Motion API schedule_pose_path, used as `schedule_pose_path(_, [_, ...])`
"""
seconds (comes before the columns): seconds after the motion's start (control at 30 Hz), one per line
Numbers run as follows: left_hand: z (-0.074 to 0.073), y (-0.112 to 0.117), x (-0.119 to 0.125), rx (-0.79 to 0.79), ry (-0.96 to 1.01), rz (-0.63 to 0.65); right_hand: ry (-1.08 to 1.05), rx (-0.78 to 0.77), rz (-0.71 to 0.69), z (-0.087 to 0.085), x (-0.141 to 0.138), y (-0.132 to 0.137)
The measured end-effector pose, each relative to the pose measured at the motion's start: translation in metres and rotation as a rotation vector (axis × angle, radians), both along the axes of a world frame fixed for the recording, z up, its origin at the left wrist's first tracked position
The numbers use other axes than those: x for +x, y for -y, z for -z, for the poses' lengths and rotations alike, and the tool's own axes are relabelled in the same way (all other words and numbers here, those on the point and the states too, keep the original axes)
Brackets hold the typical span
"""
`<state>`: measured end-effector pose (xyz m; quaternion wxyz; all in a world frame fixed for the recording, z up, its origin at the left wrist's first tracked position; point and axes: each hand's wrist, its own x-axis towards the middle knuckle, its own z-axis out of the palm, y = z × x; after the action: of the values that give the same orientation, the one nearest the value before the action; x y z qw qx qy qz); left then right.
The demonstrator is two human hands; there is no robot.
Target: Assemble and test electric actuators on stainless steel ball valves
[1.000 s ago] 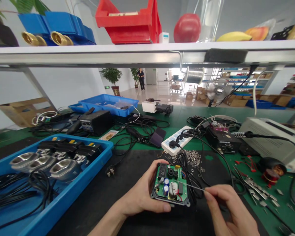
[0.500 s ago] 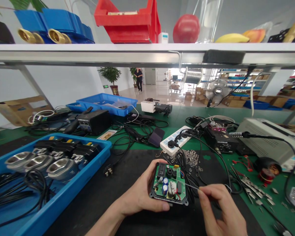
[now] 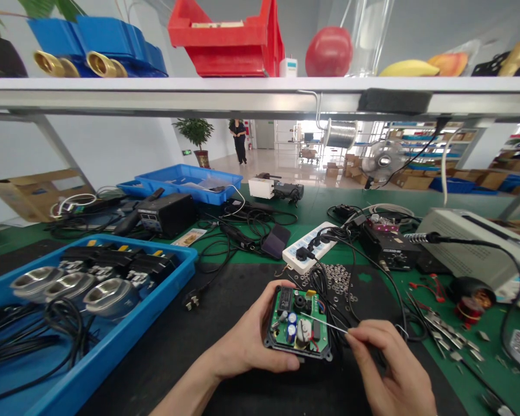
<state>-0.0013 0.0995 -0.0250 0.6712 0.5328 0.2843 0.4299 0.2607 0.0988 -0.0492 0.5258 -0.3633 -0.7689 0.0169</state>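
Note:
My left hand is wrapped round the left side of a square black housing, thumb along the near edge. Inside the tilted housing lies a green circuit board with blue-sided capacitors and a round black part. My right hand, at the right of the housing, pinches a thin pale straight rod; its exact kind is unclear. The rod slants over the board, its far end near the round black part. Whether that end touches the board I cannot tell. Black cables run behind the housing.
A blue tray with metal-ended units stands left. Behind the hands are a white power strip and scattered small metal nuts. A soldering iron and grey instrument sit right. A shelf crosses overhead. A person stands far off.
The rod's far end has moved slightly left, towards the round black part, and looks brighter. My right hand has shifted slightly; the left keeps its hold. The distant person has moved left.

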Motion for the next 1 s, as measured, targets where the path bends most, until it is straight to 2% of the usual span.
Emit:
schedule_pose_path(0.2, [-0.003, 0.0, 0.0, -0.007, -0.012, 0.006, 0.102, 0.167, -0.047, -0.006, 0.006, -0.004])
schedule_pose_path(0.4, [-0.001, 0.0, 0.001, -0.014, -0.002, 0.003, 0.129, 0.165, 0.002, -0.006, 0.007, -0.003])
schedule_pose_path(0.6, [-0.003, 0.0, 0.001, 0.0, -0.017, 0.007, 0.211, 0.161, -0.029, -0.019, 0.012, -0.001])
schedule_pose_path(0.7, [-0.005, -0.001, 0.001, 0.006, -0.028, 0.012, 0.187, 0.121, -0.068, -0.022, 0.012, -0.001])
schedule_pose_path(0.87, [-0.005, -0.001, 0.001, 0.001, -0.024, 0.011, 0.029, -0.134, -0.145, -0.018, 0.009, 0.0])
schedule_pose_path(1.0, [-0.005, 0.0, 0.002, -0.004, -0.01, 0.008, 0.034, -0.101, -0.148, -0.015, 0.009, 0.0])
